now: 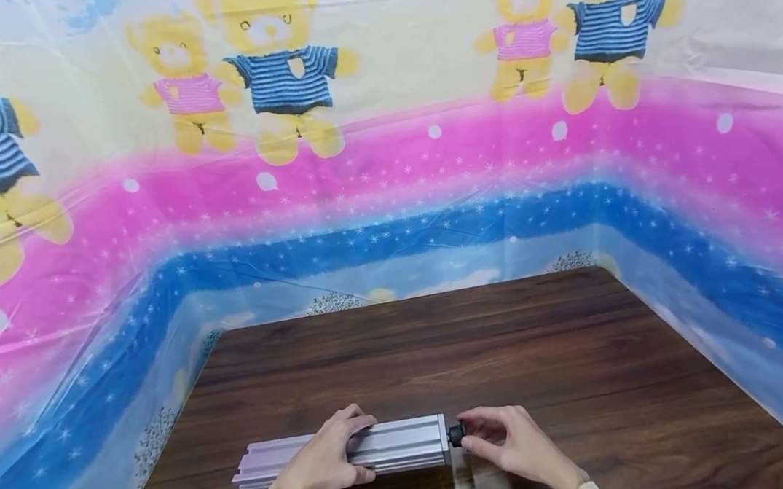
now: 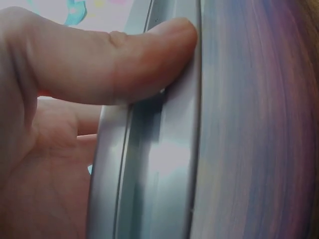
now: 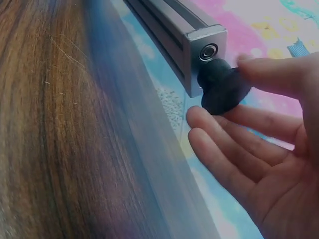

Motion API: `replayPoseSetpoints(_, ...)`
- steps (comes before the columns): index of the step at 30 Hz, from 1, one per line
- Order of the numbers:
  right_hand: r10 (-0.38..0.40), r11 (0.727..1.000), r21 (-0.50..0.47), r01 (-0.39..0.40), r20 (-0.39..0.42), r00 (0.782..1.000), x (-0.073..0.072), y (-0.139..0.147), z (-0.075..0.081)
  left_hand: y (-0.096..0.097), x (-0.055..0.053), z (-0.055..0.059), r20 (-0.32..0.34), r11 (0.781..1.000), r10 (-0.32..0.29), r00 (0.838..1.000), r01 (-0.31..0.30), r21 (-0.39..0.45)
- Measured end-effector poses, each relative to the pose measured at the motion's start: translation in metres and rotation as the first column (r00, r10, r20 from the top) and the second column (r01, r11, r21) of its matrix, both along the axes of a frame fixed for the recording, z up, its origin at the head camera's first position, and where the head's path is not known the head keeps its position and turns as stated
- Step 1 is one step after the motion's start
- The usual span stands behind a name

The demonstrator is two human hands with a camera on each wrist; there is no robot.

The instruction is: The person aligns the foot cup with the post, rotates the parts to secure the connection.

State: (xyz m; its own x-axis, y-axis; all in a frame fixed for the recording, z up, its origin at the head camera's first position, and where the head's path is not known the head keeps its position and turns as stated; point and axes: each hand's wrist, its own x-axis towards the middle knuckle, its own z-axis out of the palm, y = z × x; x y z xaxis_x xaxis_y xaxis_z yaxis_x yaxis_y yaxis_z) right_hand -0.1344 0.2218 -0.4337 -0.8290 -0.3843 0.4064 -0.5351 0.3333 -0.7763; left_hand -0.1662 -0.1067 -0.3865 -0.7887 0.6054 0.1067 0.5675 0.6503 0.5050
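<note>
A silver aluminium profile (image 1: 403, 438) with long grooves runs sideways along the front of the wooden table (image 1: 387, 354). My left hand (image 1: 330, 453) grips it near the middle, and in the left wrist view the thumb (image 2: 124, 64) presses across a groove. At the profile's right end is a flat metal end plate (image 3: 192, 55) with a round socketed screw (image 3: 208, 52). Just below that screw, a black levelling foot (image 3: 227, 92) with a wide round base meets the plate. Thumb and forefinger of my right hand (image 1: 520, 443) pinch the foot's base; the other fingers are spread beneath.
A curtain (image 1: 395, 164) printed with teddy bears and pink and blue bands hangs behind the table and round both sides. The table's far edge meets the curtain.
</note>
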Motion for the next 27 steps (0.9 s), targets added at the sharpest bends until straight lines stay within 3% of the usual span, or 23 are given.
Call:
replayPoseSetpoints(6, -0.036, 0.999, 0.043, 0.027, 0.216, 0.976, 0.0003, -0.0024, 0.0043, 0.0012, 0.0007, 0.0022, 0.001, 1.0, -0.001, 1.0, 0.001, 0.0)
replayPoseSetpoints(17, -0.072, 0.997, 0.049, 0.058, 0.359, 0.931, -0.0008, -0.0052, 0.0073, 0.003, 0.0022, 0.0059, 0.019, 1.0, -0.007, 1.0, 0.007, -0.001)
replayPoseSetpoints(21, -0.073, 0.997, 0.058, 0.057, 0.321, 0.944, 0.0004, -0.0022, 0.0074, 0.0016, 0.001, 0.0066, 0.015, 1.0, -0.008, 1.0, 0.008, 0.003)
replayPoseSetpoints(27, 0.015, 1.0, -0.021, -0.012, 0.149, 0.989, 0.0011, 0.001, 0.0043, -0.0027, -0.002, 0.0056, 0.018, 1.0, -0.004, 1.0, 0.004, 0.02)
